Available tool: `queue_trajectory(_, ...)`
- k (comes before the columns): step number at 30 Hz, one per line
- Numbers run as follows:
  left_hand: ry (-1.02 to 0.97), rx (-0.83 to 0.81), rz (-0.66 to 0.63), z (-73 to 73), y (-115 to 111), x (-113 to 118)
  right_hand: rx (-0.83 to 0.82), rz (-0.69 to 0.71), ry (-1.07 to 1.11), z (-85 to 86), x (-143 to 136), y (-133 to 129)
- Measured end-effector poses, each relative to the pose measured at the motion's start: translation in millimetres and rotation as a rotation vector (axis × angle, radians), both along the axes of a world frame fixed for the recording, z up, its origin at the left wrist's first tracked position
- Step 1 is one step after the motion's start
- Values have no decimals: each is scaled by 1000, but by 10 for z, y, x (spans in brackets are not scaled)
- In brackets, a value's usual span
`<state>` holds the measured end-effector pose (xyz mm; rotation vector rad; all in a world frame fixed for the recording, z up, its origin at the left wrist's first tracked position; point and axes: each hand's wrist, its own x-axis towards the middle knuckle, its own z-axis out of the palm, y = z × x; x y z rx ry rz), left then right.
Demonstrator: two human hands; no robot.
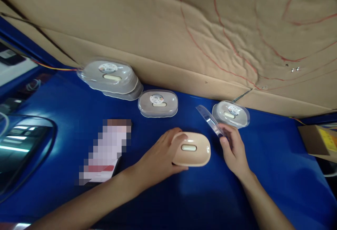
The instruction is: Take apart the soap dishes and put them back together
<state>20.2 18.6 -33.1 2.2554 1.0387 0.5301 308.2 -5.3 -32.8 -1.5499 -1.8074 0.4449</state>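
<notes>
My left hand (163, 153) grips the left end of a peach-coloured oval dish (196, 158), which has a pale oblong piece at its centre. To the right, my right hand (233, 146) pinches a clear plastic cover (210, 122), tilted on edge. The cover and the dish are apart. Behind them a lidded container (158, 109) with a round label sits on the blue table (195, 202). Another labelled container (234, 112) stands just behind my right hand.
Stacked clear-lidded containers (109, 77) stand at the back left against a cardboard wall (158, 30). A phone-like device (105, 153), partly blurred out, lies left of my left hand. A dark screen (21, 146) with a cable is at far left, a cardboard box (317, 140) at right.
</notes>
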Motion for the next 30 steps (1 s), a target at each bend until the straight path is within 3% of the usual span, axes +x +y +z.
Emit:
queue_trajectory(5, -148, -30, 188, -57, 122, -2, 34, 186, -66, 39, -42, -82)
queue_trajectory(12, -175, -115, 132, -46, 45, 21, 58, 385, -201, 8, -161, -155)
queue_trajectory(21, -86, -213, 43, 79, 75, -23, 48, 436, -246, 23, -174, -146)
queue_trajectory(30, -65, -242, 86, 105, 81, -30, 33, 470, -298, 73, -167, -158)
